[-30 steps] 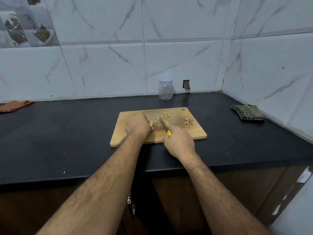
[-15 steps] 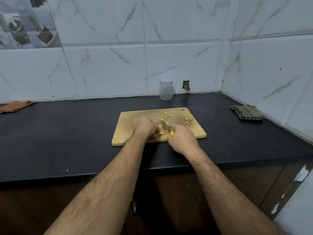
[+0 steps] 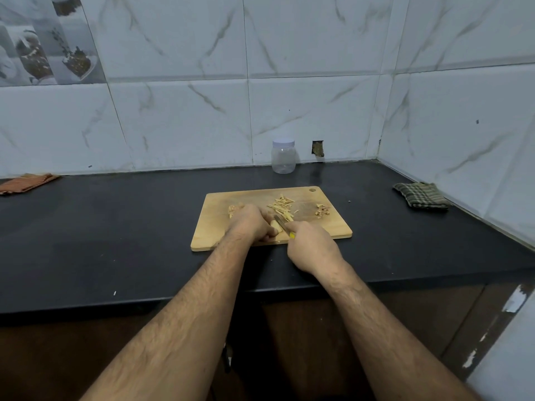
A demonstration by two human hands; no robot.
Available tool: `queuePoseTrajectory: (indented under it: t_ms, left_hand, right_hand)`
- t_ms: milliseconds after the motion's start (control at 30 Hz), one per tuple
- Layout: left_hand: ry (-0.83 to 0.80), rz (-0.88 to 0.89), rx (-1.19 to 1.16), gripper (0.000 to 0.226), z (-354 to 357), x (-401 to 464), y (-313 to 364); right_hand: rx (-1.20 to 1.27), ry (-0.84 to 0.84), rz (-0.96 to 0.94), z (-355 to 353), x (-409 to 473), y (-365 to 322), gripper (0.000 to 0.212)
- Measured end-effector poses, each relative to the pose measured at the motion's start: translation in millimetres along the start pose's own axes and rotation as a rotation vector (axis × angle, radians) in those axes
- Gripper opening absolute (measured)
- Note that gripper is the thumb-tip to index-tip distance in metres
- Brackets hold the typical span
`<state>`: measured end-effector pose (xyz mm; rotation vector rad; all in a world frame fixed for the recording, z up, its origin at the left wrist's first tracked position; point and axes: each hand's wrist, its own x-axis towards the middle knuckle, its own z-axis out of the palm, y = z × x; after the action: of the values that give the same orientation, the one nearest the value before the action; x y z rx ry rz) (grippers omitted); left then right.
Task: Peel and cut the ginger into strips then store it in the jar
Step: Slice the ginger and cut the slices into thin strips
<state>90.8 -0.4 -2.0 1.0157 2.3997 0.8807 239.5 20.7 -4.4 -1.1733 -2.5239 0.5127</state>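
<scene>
On the wooden cutting board (image 3: 333, 227), my left hand (image 3: 252, 222) holds down a pale piece of ginger (image 3: 275, 226) with curled fingers. My right hand (image 3: 311, 246) grips a yellow-handled knife (image 3: 282, 222), whose blade rests against the ginger. Cut ginger strips (image 3: 282, 208) lie in a small heap behind the knife. Brownish peel scraps (image 3: 322, 211) sit at the board's right, and more bits (image 3: 233, 209) show just behind my left hand. A clear jar (image 3: 283, 156) with a white lid stands by the back wall.
The board lies on a black countertop (image 3: 115, 241). A green checked cloth (image 3: 419, 196) lies at the right near the corner wall; an orange cloth (image 3: 26, 182) lies at the far left. Tiled walls close the back and right sides.
My left hand has slid right and nearer on the board with the ginger, meeting the knife. The bits behind my left hand have come into sight.
</scene>
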Motion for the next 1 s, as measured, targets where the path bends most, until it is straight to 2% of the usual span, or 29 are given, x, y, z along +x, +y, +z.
queuePoseTrajectory:
  t_ms: [300,400,467,700,1000]
  left_hand:
    - [-0.115,0.079,0.116,0.013,-2.4,4.7,7.5]
    - [-0.146,0.098,0.145,0.028,-2.5,6.3,8.6]
    - [-0.16,0.101,0.167,0.027,-3.8,6.0,10.7]
    - [-0.14,0.115,0.245,0.018,-3.2,3.1,11.6]
    - [-0.139,0.14,0.37,0.025,-3.1,-3.4,17.3]
  right_hand:
    - [-0.013,0.016,0.002,2.1,-1.3,-5.1,0.054]
    - [-0.022,0.015,0.01,1.9,-0.8,-5.6,0.052]
    - [-0.022,0.014,0.013,1.7,-1.0,-5.7,0.052]
    - [-0.02,0.0,0.021,-1.0,-2.8,-7.2,0.054]
    - [-0.045,-0.023,0.022,-2.1,-2.9,-9.8,0.054]
